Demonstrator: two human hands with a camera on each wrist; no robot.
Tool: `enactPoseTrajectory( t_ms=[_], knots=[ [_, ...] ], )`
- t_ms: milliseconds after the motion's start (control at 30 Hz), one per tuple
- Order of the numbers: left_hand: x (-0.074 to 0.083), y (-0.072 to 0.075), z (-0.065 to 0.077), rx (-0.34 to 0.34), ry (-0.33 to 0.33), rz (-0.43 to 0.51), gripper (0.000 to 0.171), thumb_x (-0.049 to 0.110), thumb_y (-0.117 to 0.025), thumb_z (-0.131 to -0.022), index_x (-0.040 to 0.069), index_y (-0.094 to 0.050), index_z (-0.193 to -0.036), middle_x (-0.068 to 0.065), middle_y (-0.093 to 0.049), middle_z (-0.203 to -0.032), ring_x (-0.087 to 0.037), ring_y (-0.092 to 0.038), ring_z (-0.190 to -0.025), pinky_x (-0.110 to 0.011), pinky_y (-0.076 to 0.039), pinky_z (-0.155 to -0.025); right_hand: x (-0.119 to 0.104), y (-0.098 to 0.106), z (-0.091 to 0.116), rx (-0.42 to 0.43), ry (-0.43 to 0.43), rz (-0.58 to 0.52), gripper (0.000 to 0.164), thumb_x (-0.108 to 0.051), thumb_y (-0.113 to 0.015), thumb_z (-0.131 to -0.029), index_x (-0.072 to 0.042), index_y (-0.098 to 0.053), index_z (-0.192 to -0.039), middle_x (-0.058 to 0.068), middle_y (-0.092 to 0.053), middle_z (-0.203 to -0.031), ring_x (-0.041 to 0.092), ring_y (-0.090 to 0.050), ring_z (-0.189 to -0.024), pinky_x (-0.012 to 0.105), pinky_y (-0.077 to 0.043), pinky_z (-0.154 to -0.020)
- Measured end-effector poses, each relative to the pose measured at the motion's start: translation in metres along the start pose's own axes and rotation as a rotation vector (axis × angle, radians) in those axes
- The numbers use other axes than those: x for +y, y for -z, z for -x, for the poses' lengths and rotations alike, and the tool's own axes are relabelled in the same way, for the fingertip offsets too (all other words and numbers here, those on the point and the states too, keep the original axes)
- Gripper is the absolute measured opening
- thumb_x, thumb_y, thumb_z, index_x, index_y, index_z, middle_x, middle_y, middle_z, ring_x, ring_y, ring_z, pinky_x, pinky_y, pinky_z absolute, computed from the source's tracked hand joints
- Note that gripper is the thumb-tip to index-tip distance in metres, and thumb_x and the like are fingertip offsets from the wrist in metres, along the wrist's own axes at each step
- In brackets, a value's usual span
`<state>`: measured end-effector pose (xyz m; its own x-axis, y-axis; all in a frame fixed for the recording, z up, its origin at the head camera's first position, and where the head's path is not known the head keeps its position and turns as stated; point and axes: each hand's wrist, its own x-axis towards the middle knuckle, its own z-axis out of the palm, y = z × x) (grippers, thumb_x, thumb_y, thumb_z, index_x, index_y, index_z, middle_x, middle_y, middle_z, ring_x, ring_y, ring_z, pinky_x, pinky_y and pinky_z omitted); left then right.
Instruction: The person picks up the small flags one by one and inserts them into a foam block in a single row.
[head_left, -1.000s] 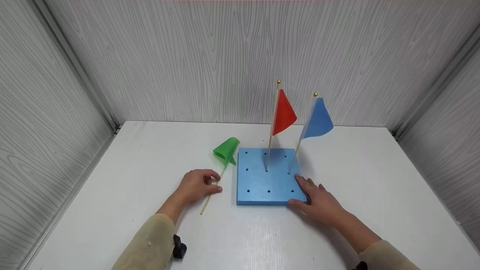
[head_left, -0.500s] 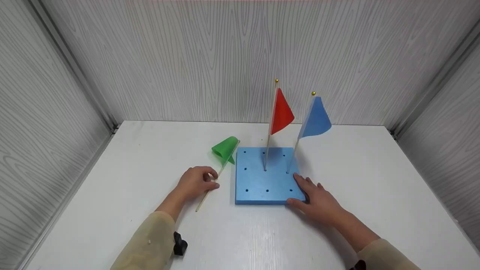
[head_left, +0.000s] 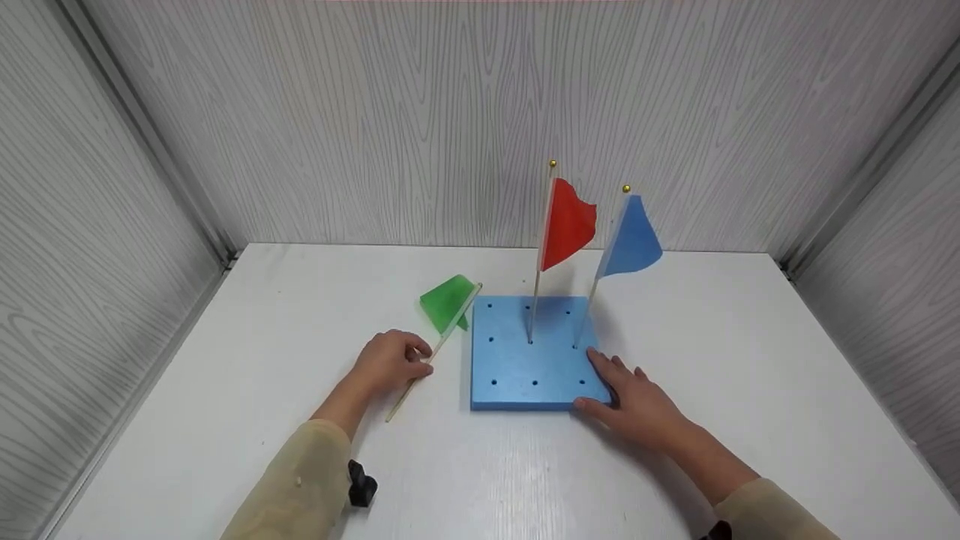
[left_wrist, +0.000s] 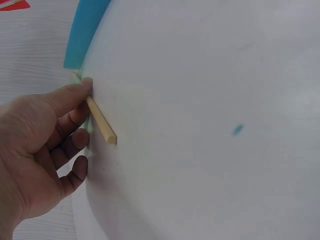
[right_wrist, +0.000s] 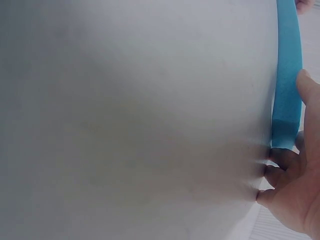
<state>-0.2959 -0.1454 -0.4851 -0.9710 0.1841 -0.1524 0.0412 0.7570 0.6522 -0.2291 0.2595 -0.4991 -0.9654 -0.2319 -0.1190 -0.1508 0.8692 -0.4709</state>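
In the head view, my left hand [head_left: 388,365] pinches the thin wooden stick of a green flag [head_left: 445,301] between thumb and fingers. The stick slants over the table, its bare lower end [left_wrist: 106,127] pointing toward me in the left wrist view. To its right lies a square blue board [head_left: 517,364] with several small holes. A red flag [head_left: 568,229] stands in the middle hole, and a blue flag [head_left: 634,241] leans right from a hole at the board's right side. My right hand [head_left: 639,403] rests on the board's near right corner, thumb at the front edge, fingers along the right side.
The white table [head_left: 337,292] meets a grey wood-grain wall [head_left: 375,135] at the back, with side walls left and right. A black clip-like piece [head_left: 361,484] sits by my left sleeve [head_left: 300,480].
My left hand and the stick's lower end have shifted slightly left and away from me. The green cloth lies less curled; the red cloth has swung out wider. My right hand stays at the corner.
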Motion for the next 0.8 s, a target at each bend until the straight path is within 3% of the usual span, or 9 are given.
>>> enactPoseTrajectory(
  t_ms=[233,500,667,800],
  knots=[
    [-0.005,-0.001,-0.001,0.062,-0.019,0.001,0.017,0.01,-0.074,-0.094,0.006,-0.081,-0.109,-0.002,-0.072,-0.092,-0.02,-0.063,-0.086,-0.039,-0.055,-0.082,-0.001,0.001,-0.001,0.008,0.01,-0.003,0.098,-0.072,-0.063,-0.095,-0.019,-0.028,-0.169,0.019,-0.034,-0.168,0.042,-0.027,-0.157,0.063,-0.018,-0.125],
    [-0.005,0.003,-0.004,0.131,-0.007,0.144,0.019,0.007,-0.068,-0.095,-0.001,-0.079,-0.109,-0.006,-0.075,-0.096,-0.02,-0.065,-0.088,-0.036,-0.056,-0.083,0.0,-0.001,-0.002,0.006,-0.01,0.008,0.1,-0.074,-0.062,-0.094,-0.02,-0.027,-0.17,0.019,-0.033,-0.169,0.041,-0.026,-0.157,0.063,-0.018,-0.125],
    [0.01,0.012,-0.005,0.152,-0.039,0.254,0.02,0.006,-0.065,-0.098,-0.003,-0.076,-0.112,-0.008,-0.074,-0.095,-0.018,-0.064,-0.085,-0.029,-0.054,-0.076,0.001,-0.001,-0.002,0.002,-0.02,0.008,0.1,-0.074,-0.062,-0.093,-0.022,-0.026,-0.17,0.017,-0.032,-0.17,0.04,-0.024,-0.158,0.062,-0.017,-0.126],
    [0.032,0.02,-0.005,0.174,-0.063,0.339,0.022,0.01,-0.065,-0.101,-0.002,-0.075,-0.118,-0.009,-0.073,-0.1,-0.02,-0.066,-0.089,-0.03,-0.055,-0.079,0.001,0.0,-0.002,0.002,-0.026,0.004,0.1,-0.075,-0.062,-0.093,-0.023,-0.025,-0.17,0.018,-0.031,-0.17,0.041,-0.024,-0.158,0.063,-0.017,-0.125]
  ],
)
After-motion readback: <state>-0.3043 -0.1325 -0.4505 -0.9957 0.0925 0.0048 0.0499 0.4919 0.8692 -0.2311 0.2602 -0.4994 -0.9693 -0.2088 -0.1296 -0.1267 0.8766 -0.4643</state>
